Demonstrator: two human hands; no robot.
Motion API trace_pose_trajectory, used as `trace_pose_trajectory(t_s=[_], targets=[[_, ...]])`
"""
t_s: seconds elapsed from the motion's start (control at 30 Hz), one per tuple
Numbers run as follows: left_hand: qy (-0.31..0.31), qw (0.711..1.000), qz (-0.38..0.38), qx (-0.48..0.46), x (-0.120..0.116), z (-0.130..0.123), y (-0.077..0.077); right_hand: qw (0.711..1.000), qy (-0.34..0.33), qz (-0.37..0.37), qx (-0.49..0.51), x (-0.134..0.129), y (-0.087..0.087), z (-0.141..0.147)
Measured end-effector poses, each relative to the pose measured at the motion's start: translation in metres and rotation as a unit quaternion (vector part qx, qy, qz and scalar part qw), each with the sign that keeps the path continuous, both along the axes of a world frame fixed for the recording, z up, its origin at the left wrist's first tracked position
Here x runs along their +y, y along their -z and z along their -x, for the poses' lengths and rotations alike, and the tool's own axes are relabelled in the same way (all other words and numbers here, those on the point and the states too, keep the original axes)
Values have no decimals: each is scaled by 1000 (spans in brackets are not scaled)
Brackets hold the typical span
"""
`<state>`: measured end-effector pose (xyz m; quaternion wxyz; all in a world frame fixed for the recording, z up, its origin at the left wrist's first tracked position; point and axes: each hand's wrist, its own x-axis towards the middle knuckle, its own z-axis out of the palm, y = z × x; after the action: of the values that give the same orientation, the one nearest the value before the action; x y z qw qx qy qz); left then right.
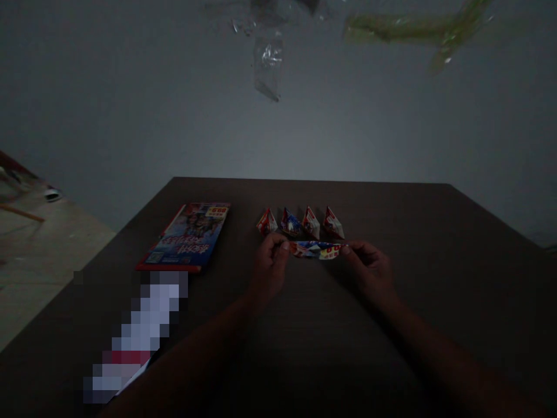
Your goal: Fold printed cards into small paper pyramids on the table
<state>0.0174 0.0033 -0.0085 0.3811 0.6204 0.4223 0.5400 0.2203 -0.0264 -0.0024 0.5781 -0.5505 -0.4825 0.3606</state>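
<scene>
A folded piece of printed paper (317, 250), long and narrow with blue, red and yellow print, is stretched between both hands just above the table. My left hand (272, 262) is closed, pinching its left end between thumb and fingers. At the other end, my right hand (369, 264) pinches the paper the same way. Just beyond it stand several small peaked paper shapes in a row: a red and white one (267, 222), a blue one (290, 222) and two pale ones with red edges, the nearer (310, 223) and the rightmost (333, 222).
A stack of colourful printed flyers (185, 235) lies on the left of the dark wooden table (418, 226). Nearer me, a pixelated pale patch (145, 325) hides something. A grey wall (369, 128) with tape and plastic stands behind the table's far edge.
</scene>
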Motion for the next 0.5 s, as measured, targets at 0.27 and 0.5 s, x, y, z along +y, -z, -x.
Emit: trace_pose_trajectory(t_s=[0.27, 0.5], targets=[[-35, 999, 32, 11, 1, 2, -1, 997, -30, 33, 59, 0, 8, -7], [-70, 983, 65, 154, 5, 6, -2, 989, -44, 132, 40, 5, 9, -10]])
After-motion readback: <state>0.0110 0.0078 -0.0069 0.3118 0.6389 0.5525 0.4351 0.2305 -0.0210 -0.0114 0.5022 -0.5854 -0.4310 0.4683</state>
